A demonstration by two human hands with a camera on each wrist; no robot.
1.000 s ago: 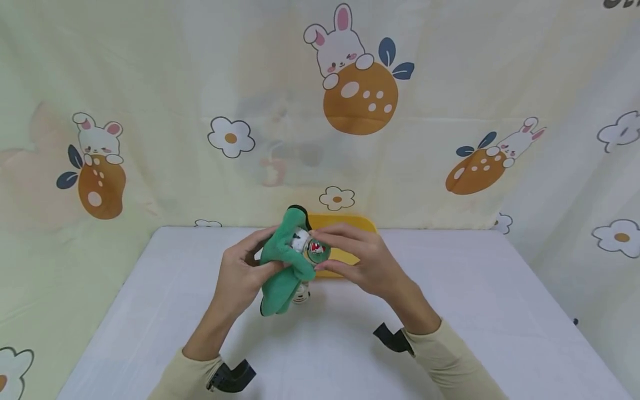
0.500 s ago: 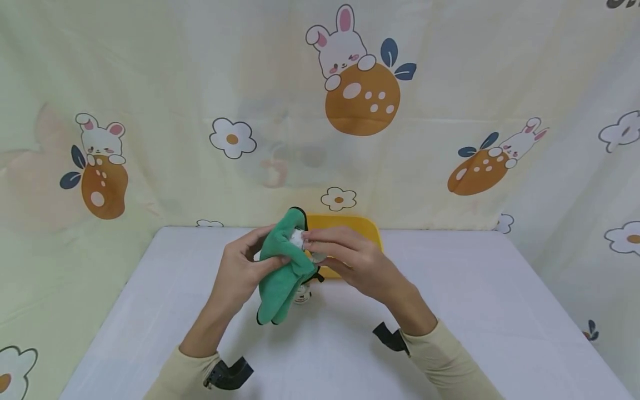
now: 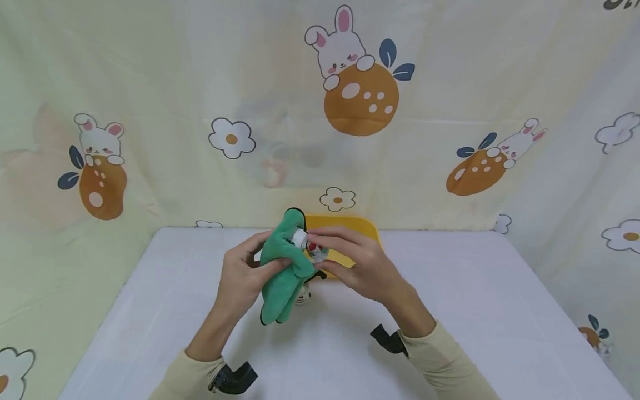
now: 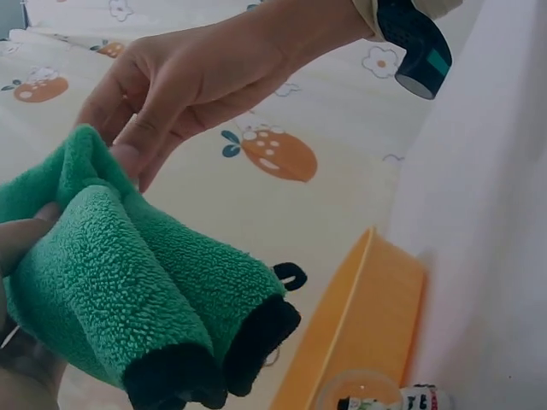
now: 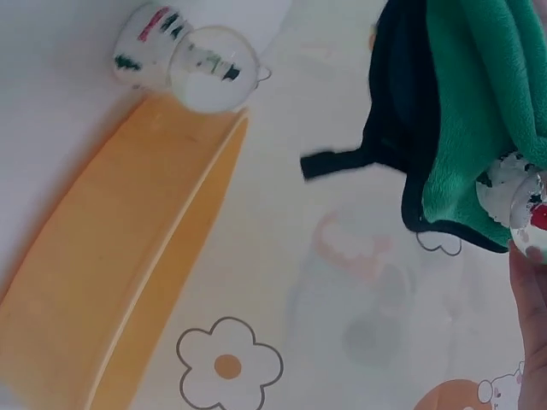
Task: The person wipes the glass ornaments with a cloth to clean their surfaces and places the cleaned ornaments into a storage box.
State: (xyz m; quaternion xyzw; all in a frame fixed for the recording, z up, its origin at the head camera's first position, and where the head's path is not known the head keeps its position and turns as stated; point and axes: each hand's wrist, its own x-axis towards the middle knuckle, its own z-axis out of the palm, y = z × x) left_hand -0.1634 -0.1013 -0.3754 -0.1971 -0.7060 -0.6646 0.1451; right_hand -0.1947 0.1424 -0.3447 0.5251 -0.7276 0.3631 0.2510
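My left hand (image 3: pixel 242 273) grips a green fluffy cloth (image 3: pixel 280 286) with black edging, thumb on top. The cloth wraps round the white base of a small snow globe (image 3: pixel 316 251), whose clear dome holds something red. From the other side, the fingertips and thumb of my right hand (image 3: pixel 360 260) pinch the dome. In the right wrist view, the white base of this snow globe (image 5: pixel 528 205) shows against the cloth (image 5: pixel 479 111). A second snow globe (image 5: pixel 214 68), with a white decorated base, stands on the table behind the cloth, mostly hidden in the head view.
Just beyond my hands sits a yellow plastic bin (image 3: pixel 357 225), near the table's back edge. The second snow globe is close beside it. A white cloth covers the table (image 3: pixel 440 289), and a curtain (image 3: pixel 280 66) printed with rabbits and oranges hangs behind.
My right fingers shift on the dome, which they covered half a second ago and which now shows its red figure. The cloth's lower part has swung down slightly, and its black loop shows at the right.
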